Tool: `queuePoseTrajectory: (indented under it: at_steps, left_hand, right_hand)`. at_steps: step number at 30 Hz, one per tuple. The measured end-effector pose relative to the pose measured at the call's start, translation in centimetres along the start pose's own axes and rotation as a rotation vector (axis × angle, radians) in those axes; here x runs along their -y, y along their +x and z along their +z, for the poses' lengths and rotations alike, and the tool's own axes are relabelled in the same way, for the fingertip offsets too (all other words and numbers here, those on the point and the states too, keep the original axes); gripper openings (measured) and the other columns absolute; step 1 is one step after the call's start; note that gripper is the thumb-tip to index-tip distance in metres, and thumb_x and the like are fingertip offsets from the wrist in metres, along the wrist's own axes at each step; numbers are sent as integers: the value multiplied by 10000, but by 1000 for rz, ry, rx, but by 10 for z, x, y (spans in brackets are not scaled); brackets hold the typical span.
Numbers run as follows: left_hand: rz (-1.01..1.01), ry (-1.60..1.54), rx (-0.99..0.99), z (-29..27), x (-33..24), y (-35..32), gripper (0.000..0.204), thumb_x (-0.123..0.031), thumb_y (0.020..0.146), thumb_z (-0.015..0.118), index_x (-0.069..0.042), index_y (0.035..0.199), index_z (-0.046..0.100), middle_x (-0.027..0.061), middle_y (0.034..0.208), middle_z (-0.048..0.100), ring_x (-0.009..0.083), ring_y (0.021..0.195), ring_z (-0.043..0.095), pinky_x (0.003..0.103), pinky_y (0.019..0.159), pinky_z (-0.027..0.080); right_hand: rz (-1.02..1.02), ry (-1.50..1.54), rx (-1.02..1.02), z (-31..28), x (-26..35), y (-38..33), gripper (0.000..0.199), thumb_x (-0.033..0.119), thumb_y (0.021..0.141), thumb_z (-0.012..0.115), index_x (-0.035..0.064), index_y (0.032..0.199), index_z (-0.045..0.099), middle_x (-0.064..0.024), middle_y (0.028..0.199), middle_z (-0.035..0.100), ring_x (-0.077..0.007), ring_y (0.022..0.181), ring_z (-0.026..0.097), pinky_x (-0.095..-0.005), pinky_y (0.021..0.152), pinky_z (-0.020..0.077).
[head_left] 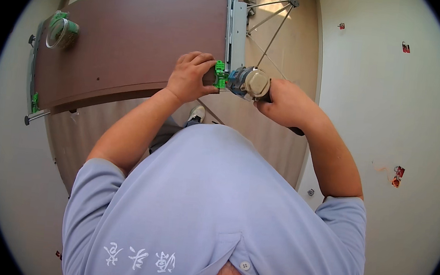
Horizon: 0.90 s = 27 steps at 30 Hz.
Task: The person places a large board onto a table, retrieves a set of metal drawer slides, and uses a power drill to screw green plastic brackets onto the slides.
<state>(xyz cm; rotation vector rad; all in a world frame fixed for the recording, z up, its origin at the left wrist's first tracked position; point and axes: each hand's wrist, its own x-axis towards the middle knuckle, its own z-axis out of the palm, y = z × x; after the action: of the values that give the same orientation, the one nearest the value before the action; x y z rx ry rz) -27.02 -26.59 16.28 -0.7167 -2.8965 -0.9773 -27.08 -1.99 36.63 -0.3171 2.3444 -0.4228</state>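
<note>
My left hand [187, 77] is at the right front corner of a brown panel [135, 30]. Its fingers lie on the top face and the thumb is at the front edge, gripping a bright green plastic bracket [220, 74] at that corner. In my right hand [288, 104] is a power drill [256, 83], grasped by its dark handle. The drill's nose points left at the bracket; its tip is hidden, so I cannot tell whether it touches. A grey metal rail [236, 31] runs along the panel's right edge, ending near the drill.
On the panel's far left stands a clear round tub [62, 34] with small contents. Another green bracket [35, 102] sits at the left front corner, near a protruding metal bar [36, 117]. Thin metal struts [274, 29] rise beyond the drill. A shoe [196, 114] shows below the panel.
</note>
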Motion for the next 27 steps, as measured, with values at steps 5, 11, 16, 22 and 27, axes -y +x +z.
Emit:
queuePoseTrajectory:
  at_steps: [5, 11, 16, 22, 27]
  left_hand:
    - [-14, 4, 23, 2, 0, -2, 720, -385, 734, 921, -136, 1364, 677, 13, 1445, 613, 268, 1417, 498, 469, 1203, 374]
    - [-6, 14, 3, -1, -4, -5, 710, -332, 743, 913, -127, 1378, 671, 38, 1453, 611, 282, 1417, 502, 469, 1208, 371]
    - [24, 57, 32, -2, -5, -6, 741, -325, 787, 884, -95, 1441, 623, 55, 1503, 574, 291, 1442, 481, 473, 1226, 366]
    - [63, 158, 50, -7, -2, -45, 722, -257, 881, 797, -75, 1529, 537, 75, 1605, 507, 293, 1506, 430, 456, 1261, 352]
    - [126, 198, 19, -51, 37, -104, 626, -258, 923, 765, -93, 1497, 576, 76, 1607, 523, 289, 1507, 447, 445, 1247, 371]
  right_hand:
    - [23, 36, 33, -1, 0, 3, 274, 200, 895, 666, -4, 1073, 709, -245, 971, 745, -436, 924, 712, -503, 818, 575]
    - [25, -24, 50, -1, 1, 2, 307, 217, 888, 686, -10, 1094, 701, -236, 957, 743, -419, 895, 714, -487, 803, 577]
    - [-38, -16, -98, -2, 1, -17, 325, 252, 897, 726, -4, 1096, 704, -203, 960, 752, -381, 907, 716, -455, 824, 573]
    - [-34, 703, -242, 14, -31, -58, 265, 99, 928, 733, -8, 1165, 681, -62, 1011, 733, -173, 863, 660, -370, 824, 567]
    - [-140, 1189, -429, 88, -37, -60, 404, 53, 923, 722, -18, 1316, 657, -115, 1166, 753, -183, 895, 704, -345, 814, 591]
